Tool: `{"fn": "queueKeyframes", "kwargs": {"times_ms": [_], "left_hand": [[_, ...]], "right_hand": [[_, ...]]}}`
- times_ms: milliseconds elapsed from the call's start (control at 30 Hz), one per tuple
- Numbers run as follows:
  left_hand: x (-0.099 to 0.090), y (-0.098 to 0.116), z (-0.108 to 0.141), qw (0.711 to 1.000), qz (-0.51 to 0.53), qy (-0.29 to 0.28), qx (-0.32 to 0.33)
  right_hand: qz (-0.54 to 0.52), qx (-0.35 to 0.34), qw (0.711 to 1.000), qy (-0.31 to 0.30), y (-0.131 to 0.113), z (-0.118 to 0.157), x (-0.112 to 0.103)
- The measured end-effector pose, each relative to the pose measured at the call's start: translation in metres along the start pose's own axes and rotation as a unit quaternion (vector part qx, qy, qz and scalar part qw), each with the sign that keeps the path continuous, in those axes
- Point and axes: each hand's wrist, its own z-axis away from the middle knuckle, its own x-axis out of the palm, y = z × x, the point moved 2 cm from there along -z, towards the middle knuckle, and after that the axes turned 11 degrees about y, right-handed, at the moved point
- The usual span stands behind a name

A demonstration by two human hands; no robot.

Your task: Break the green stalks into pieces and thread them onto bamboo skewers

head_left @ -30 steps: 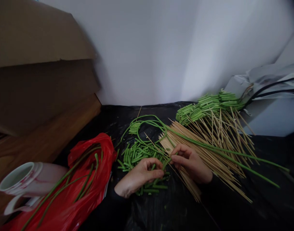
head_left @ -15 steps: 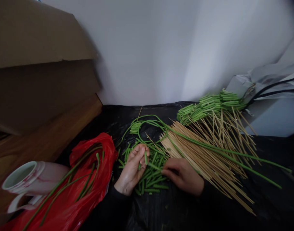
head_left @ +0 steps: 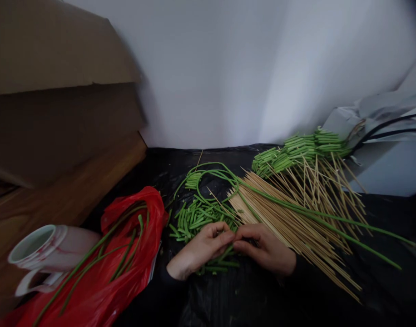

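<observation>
My left hand [head_left: 208, 247] is closed, thumb and fingers pinched together over the pile of cut garlic scape pieces [head_left: 190, 220]. Half a second ago a short green piece showed in that hand; now the fingers mostly cover it. My right hand [head_left: 265, 250] meets it from the right, its thumb and fingertips pinched against the left fingertips. What lies between the right fingertips is hidden. Just right of the hands, a thick bundle of bamboo skewers [head_left: 279, 213] lies slantwise. Long uncut garlic scapes [head_left: 296, 206] cross over it and curl into a loop behind the pile.
Skewered rows of scape pieces [head_left: 299, 147] are stacked at the back right by a pale box [head_left: 385, 168]. To the left lie a red plastic bag [head_left: 133, 254] with long scapes and a tipped white-and-pink jug [head_left: 68, 245]. A cardboard box [head_left: 65, 113] stands back left.
My left hand has moved right and down, turning over until its fingertips meet those of my right hand. The green piece in it has gone out of sight. My right hand has shifted slightly.
</observation>
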Motion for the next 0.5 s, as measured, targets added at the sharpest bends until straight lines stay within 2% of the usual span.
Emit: {"fn": "queueKeyframes", "kwargs": {"times_ms": [167, 300, 400, 500], "left_hand": [[-0.0035, -0.0052, -0.0016, 0.998, -0.060, 0.000, 0.021], [-0.0066, -0.0047, -0.0008, 0.993, -0.118, -0.017, 0.009], [-0.0085, -0.0037, -0.0007, 0.994, -0.108, -0.029, -0.010], [-0.0090, -0.0022, -0.0004, 0.998, -0.052, -0.024, -0.037]], "right_hand": [[0.050, -0.047, 0.997, 0.045, 0.0002, 0.0022, 0.0035], [0.083, -0.075, 0.992, 0.062, 0.0006, 0.0035, 0.0052], [0.124, -0.105, 0.985, 0.054, 0.0004, 0.0051, 0.0074], [0.192, -0.138, 0.969, 0.065, -0.0019, 0.0071, 0.0084]]}}
